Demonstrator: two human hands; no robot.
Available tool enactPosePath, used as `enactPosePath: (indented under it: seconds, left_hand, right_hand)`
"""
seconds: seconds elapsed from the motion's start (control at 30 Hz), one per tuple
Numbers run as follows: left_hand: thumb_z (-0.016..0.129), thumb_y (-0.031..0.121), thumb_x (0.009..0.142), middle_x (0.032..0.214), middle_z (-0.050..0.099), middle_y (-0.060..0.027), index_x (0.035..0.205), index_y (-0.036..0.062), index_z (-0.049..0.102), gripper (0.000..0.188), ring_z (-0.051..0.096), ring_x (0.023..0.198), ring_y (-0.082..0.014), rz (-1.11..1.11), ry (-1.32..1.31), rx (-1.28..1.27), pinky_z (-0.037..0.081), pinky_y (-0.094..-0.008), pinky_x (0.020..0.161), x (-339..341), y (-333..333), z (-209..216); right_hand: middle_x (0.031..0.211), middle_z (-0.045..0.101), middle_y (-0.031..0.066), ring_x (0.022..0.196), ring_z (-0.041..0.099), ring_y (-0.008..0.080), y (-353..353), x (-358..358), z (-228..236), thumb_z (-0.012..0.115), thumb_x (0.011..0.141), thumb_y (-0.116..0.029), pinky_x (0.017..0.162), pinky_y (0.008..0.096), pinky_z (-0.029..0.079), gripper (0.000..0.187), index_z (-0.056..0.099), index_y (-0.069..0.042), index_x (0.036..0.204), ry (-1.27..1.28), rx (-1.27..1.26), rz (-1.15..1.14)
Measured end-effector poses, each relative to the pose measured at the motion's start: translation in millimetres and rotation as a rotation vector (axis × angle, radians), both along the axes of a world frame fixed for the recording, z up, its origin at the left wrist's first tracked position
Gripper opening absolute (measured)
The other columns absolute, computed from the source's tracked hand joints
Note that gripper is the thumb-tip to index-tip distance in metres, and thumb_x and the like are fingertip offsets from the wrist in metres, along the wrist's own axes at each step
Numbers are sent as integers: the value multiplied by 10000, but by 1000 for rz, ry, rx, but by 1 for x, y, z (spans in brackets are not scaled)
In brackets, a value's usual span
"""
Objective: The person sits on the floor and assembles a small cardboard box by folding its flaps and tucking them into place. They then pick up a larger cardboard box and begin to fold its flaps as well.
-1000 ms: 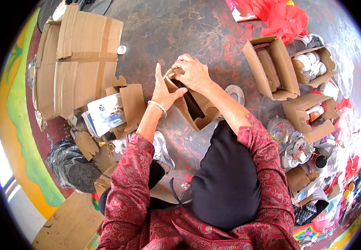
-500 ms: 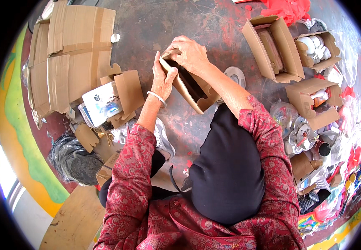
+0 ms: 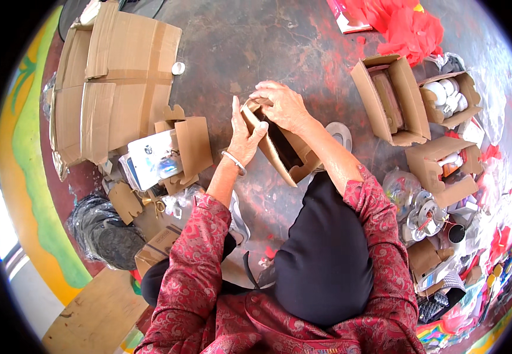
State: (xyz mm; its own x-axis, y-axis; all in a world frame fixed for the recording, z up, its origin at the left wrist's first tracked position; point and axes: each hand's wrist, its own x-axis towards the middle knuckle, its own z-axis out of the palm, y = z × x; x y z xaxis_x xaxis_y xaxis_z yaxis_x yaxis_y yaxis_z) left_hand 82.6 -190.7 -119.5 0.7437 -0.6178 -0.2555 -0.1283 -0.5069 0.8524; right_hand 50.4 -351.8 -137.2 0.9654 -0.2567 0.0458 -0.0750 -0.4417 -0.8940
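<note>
Between my hands is a narrow, open cardboard box (image 3: 300,151), tilted, its dark inside showing. My left hand (image 3: 246,134), with a white bangle at the wrist, grips its left side. The thumb lies over the rim while the fingers stretch along the outer wall. At the far end my right hand (image 3: 283,107) bends over the box's edge, its fingertips partly hidden by the cardboard. The box is held over the floor in front of my knee.
Left stand large flattened cartons (image 3: 123,88), a small box with a white package (image 3: 154,156) and a black plastic-wrapped bundle (image 3: 111,230). Right are an open carton (image 3: 362,94), a box of white round parts (image 3: 445,97), another open box (image 3: 433,171) and red cloth (image 3: 412,32).
The whole view has shifted, so hands and box appear lower and further right. My left forefinger now sticks up away from the box rim. The right hand still bends over the far end.
</note>
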Motion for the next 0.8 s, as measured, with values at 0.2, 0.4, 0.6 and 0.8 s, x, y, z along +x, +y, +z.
enactPosePath:
  seconds: [0.2, 0.4, 0.6, 0.8]
  left_hand:
    - [657, 190, 787, 1315, 321, -186, 1370, 81, -164, 1013, 339, 1209, -268, 6, -55, -50, 266, -366, 1025, -4, -4, 6]
    - [742, 210, 689, 1349, 253, -229, 1386, 69, -100, 1102, 327, 1227, -303, 16, -152, 164, 279, -382, 1027, -5, -18, 24]
    - [779, 216, 637, 1337, 257, -238, 1386, 56, -75, 1147, 332, 1221, -325, 61, -95, 201, 286, -389, 1028, -3, -26, 31]
    - [823, 266, 557, 1298, 298, -253, 1391, 101, -71, 1234, 392, 1166, -370, 88, -113, 90, 340, -407, 989, 1, -14, 10]
  right_hand:
    - [1037, 570, 0, 1025, 513, 265, 3, 6, 12, 557, 731, -198, 829, 424, 440, 221, 643, -186, 935, 110, -33, 1]
    - [1009, 589, 15, 1001, 532, 258, -3, 9, 10, 587, 714, -244, 813, 404, 446, 198, 667, -177, 883, 157, 31, -21]
    - [1010, 607, 27, 944, 573, 255, -4, 7, 11, 597, 706, -263, 806, 401, 450, 205, 676, -179, 875, 180, 92, -59]
    - [1032, 593, 24, 996, 529, 279, 6, 6, 4, 574, 718, -227, 806, 442, 438, 183, 653, -179, 875, 120, 60, -83]
